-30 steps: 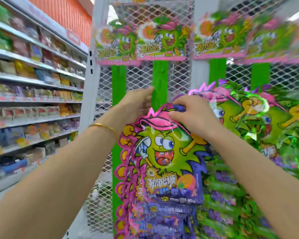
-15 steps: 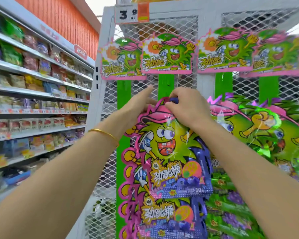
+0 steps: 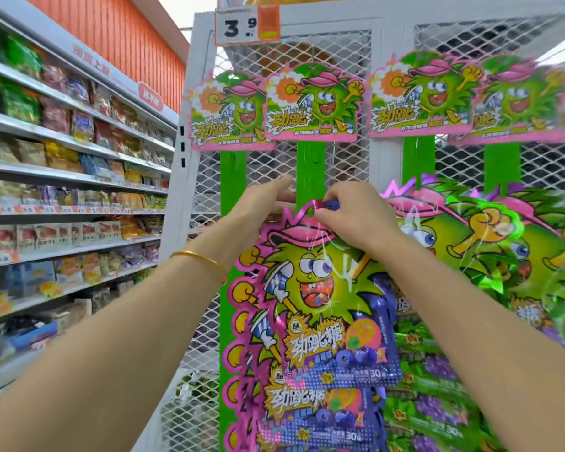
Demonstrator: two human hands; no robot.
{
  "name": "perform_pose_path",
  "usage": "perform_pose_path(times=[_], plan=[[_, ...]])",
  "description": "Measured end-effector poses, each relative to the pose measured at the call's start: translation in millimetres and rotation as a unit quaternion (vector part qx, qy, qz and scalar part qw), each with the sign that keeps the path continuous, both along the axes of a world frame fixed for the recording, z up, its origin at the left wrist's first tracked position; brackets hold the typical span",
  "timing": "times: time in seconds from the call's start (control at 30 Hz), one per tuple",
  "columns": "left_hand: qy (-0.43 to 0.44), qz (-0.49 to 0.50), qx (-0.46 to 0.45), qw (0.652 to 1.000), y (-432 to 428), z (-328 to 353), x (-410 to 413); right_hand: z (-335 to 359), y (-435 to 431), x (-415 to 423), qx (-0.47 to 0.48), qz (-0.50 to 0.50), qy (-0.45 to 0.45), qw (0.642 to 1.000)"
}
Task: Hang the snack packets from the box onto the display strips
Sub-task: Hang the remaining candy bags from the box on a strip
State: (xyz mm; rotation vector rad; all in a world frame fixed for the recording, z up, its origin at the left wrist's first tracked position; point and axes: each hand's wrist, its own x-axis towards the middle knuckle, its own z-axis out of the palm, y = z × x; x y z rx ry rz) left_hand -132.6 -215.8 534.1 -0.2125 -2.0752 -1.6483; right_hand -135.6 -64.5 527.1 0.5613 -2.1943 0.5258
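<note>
Packet [image 3: 323,288] higher — top behind fingers [image 3: 331,220]

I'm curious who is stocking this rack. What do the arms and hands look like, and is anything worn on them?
Both forearms are bare, with no sleeves in view. The left hand and right hand wear no gloves. A thin gold bangle circles the left wrist. The right wrist carries nothing, and no rings show on the visible fingers.

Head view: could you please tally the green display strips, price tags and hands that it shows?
green display strips: 4
price tag: 1
hands: 2, the left hand at a strip, the right hand pinching a snack packet
Total: 7
</note>
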Motion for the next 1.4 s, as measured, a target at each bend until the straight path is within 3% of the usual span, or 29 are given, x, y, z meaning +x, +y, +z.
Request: perform_pose_path(times=[0.1,0.17,0.27,0.33,0.4,0.47,0.57,0.67,0.77,0.93,1.13,1.23,1.3,1.4], plan=[[0.001,-0.033,-0.006,0.999,3,-5,12,-10,2,0,0.015,0.004,-0.023,1.0],[0.032,-0.002,-0.074,0.997,4,-10,16,-17,4,3,0.007,0.001,-0.02,1.0],[0.097,0.137,-0.214,0.962,3,-28,28,-30,7,11,0.015,-0.061,0.056,0.996],[0.154,0.183,-0.22,0.946,3,-53,45,-46,9,24,0.009,-0.075,0.14,0.987],[0.203,0.171,-0.191,0.945,3,-93,67,-76,9,43,-0.044,-0.02,0.204,0.978],[0.208,0.153,-0.182,0.949,5,-152,95,-127,6,66,-0.087,0.065,0.194,0.975],[0.119,0.082,-0.199,0.969,5,-266,135,-239,-4,98,-0.096,0.149,0.067,0.982],[-0.097,0.042,-0.245,0.964,-4,-391,169,-375,-9,126,-0.023,0.132,-0.189,0.973],[-0.238,0.004,-0.303,0.923,-22,-472,192,-497,-7,136,0.072,0.086,-0.429,0.896],[-0.314,-0.036,-0.349,0.882,-51,-508,178,-618,-9,139,0.043,0.06,-0.616,0.784],[-0.322,0.028,-0.407,0.854,-74,-522,155,-724,-22,103,-0.095,0.029,-0.707,0.7],[-0.314,0.014,-0.444,0.839,-76,-525,148,-742,-32,95,-0.154,-0.049,-0.73,0.664],[-0.316,0.009,-0.452,0.834,-77,-525,147,-754,-33,95,-0.144,-0.113,-0.739,0.649],[-0.328,0.0,-0.436,0.838,-79,-526,146,-744,-31,99,-0.173,-0.132,-0.72,0.659]])
